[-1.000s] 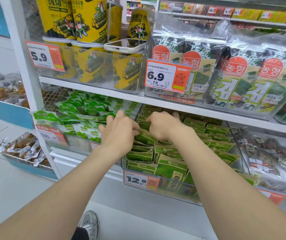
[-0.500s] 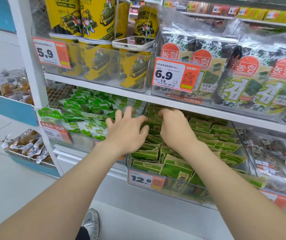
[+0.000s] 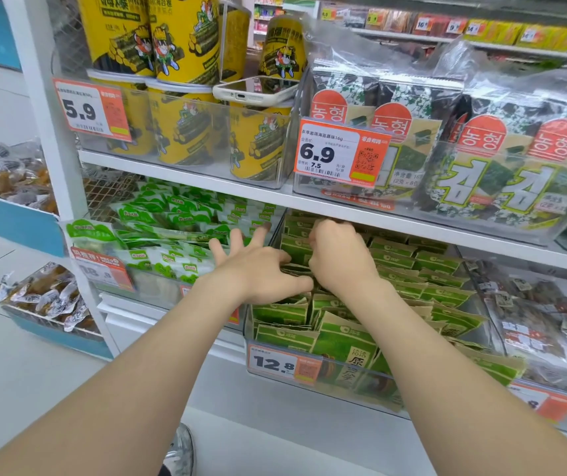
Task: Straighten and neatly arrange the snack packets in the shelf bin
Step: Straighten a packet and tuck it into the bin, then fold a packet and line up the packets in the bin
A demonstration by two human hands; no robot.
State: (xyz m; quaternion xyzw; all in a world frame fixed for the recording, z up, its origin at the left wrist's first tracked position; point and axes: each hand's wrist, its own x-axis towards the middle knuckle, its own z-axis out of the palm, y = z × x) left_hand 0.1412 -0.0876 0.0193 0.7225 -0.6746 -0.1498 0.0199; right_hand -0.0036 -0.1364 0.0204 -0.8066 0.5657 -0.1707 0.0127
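My left grip [image 3: 251,269] lies wide open at the middle of the frame, fingers fanned out and straight, its thumb edge resting on the green snack packets [image 3: 440,266]. They stand in rows in the clear shelf bin [image 3: 248,334] at lower centre, under the white shelf [image 3: 241,197]. My right grip [image 3: 340,255] is just beside it, touching it at the thumb, with fingers curled down over the tops of packets near the back of the bin and pinching them. The orange tag [image 3: 277,364] on the bin's front reads "12.8", and the front packet [image 3: 347,359] shows the character "原". In the upper half, a tag [image 3: 342,152] reads "6.9", "7.5" and "16g" before seaweed packs [image 3: 516,173] printed "농형" and "김". At upper left, a "5.9" tag [image 3: 89,111] fronts yellow tubs [image 3: 186,132], with a phone [image 3: 254,91] lying across them.
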